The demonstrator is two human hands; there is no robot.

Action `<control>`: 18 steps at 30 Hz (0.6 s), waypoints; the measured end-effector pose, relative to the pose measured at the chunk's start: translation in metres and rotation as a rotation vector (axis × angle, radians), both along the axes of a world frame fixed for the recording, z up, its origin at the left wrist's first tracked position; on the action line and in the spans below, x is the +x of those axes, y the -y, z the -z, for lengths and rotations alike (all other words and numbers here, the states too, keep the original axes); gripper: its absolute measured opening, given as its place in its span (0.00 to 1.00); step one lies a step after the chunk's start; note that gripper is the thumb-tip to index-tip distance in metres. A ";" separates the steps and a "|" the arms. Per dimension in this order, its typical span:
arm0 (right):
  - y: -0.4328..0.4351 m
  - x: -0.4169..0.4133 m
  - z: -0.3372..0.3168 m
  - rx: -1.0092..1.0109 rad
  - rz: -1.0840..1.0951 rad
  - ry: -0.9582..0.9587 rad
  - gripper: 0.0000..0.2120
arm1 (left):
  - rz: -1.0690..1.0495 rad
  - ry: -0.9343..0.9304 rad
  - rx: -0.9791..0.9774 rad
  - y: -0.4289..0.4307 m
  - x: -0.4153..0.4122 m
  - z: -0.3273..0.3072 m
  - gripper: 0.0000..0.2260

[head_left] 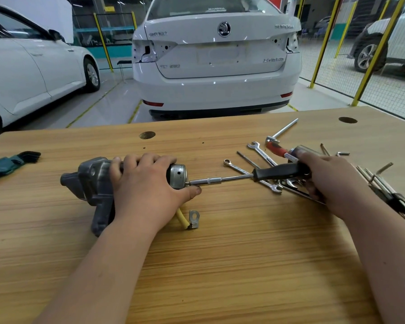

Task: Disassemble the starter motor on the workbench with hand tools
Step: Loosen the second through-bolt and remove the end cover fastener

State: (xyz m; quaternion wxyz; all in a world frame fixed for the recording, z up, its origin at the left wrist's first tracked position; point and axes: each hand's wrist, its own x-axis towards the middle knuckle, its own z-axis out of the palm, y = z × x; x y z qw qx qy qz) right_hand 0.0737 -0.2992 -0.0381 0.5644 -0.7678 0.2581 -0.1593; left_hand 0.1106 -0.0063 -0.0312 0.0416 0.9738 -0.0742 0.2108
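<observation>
The grey starter motor (89,181) lies on its side on the wooden workbench (220,253), its shiny end cap (178,175) facing right. My left hand (145,190) presses down over the motor body and grips it. A yellow cable with a metal ring terminal (193,219) sticks out below that hand. My right hand (325,183) holds the black handle of a nut driver (276,173). Its chrome shaft (220,180) runs left, and the tip sits against the end cap.
Several wrenches (262,155), a red-handled screwdriver (277,149) and a T-bar (283,130) lie at the right rear. Hex keys in a green holder (7,163) lie at the left edge; more metal tools (388,188) at the far right. A white car (218,54) stands beyond the bench.
</observation>
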 end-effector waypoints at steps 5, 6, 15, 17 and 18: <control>-0.005 0.001 0.002 0.070 -0.021 0.050 0.06 | 0.012 -0.002 0.011 -0.002 -0.002 -0.001 0.42; -0.006 0.001 0.002 0.109 -0.024 0.053 0.05 | 0.014 -0.001 0.016 -0.002 -0.002 -0.001 0.43; -0.005 0.003 -0.002 0.408 -0.088 0.079 0.21 | 0.012 0.016 0.020 -0.001 -0.003 0.000 0.43; -0.002 0.003 -0.002 0.433 -0.085 0.107 0.22 | 0.015 0.020 0.016 -0.002 -0.003 0.000 0.43; -0.001 0.003 -0.002 0.447 -0.086 0.128 0.22 | 0.016 0.020 0.011 -0.001 -0.003 0.000 0.42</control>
